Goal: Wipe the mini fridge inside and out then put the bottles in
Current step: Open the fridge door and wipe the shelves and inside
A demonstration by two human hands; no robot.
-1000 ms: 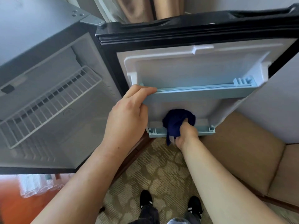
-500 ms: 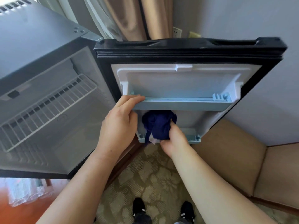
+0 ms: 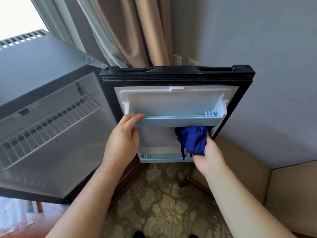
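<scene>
Two hands: left hand (image 3: 122, 140) and right hand (image 3: 208, 157), well apart, both worked at the inner face of the open door (image 3: 176, 78).
Left hand: fingers lay over the front rail of the upper door shelf (image 3: 180, 121) at its left end, thumb underneath; the rail was pinched between them.
Right hand: fingers were curled tight round a bunched dark blue cloth (image 3: 193, 141); nothing else was in it.
Cloth: pressed to the door liner just above the right hand, under the upper door shelf's right end; a loose strand hung to the lower door shelf (image 3: 161, 158).
Lower door shelf: sat below and between the hands.
Mini fridge (image 3: 42, 69): cabinet stood left of the left hand, with a white wire rack (image 3: 49, 129) inside.
Floor: patterned carpet (image 3: 154, 203) lay beneath both forearms; a tan seat cushion (image 3: 248, 169) was right of the right hand.
</scene>
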